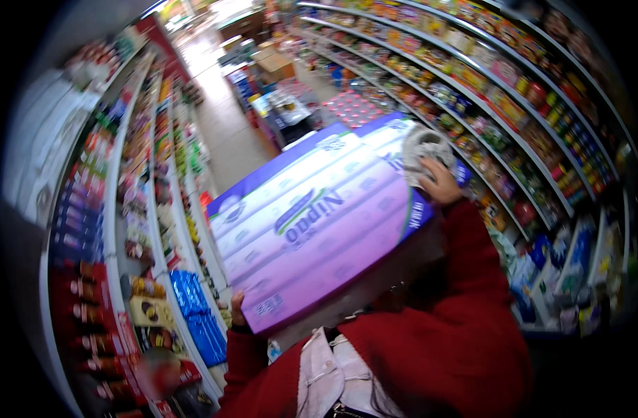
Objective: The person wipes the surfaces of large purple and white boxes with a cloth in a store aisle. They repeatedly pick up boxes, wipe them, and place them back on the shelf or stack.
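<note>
A large purple and white tissue pack point(263, 258) lies tilted across the space before my body. My left hand point(238, 310) grips its near left edge, with only part of the fingers showing. At the far right end, my right hand point(439, 182) has its fingers bent over a crumpled grey cloth point(425, 145), which rests against the pack. Another piece of similar purple and white packaging point(385, 129) shows beside that end; I cannot tell whether it is a separate pack. Dark red sleeves cover both my arms.
Shelves of packaged goods point(472, 90) curve along the right, and another stocked shelf point(113, 230) runs down the left. Ahead, a brown carton point(273, 63) and stacked goods stand beside a tiled aisle point(228, 125). Blue packets point(197, 317) lie on the lower left shelf.
</note>
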Available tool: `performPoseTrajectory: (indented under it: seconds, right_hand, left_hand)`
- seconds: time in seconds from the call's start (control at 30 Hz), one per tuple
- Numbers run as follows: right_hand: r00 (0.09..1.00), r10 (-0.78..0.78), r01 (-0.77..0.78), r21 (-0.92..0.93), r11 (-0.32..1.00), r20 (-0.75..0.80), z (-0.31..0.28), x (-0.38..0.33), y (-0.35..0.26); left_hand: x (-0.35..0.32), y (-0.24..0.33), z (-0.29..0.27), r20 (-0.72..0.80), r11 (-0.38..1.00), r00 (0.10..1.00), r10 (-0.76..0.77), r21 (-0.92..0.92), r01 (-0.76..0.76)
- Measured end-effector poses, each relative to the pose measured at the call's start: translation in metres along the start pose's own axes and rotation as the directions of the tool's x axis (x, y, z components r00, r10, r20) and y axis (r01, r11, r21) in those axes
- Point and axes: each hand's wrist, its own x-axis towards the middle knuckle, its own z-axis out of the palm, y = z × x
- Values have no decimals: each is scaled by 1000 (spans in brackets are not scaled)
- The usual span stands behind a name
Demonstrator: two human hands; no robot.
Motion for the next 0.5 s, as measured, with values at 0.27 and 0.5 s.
performPoseTrajectory:
  seconds: [0.27, 0.5]
  right_hand:
    - [867, 499, -238, 890, 389, 13, 57, -126, -73]
    - [883, 468, -170, 950, 263, 29, 74, -126, -116]
  left_hand:
    - [0, -26, -41, 304, 752, 898, 317, 497, -434]
    - [-55, 6, 52, 31, 904, 912, 409, 126, -410]
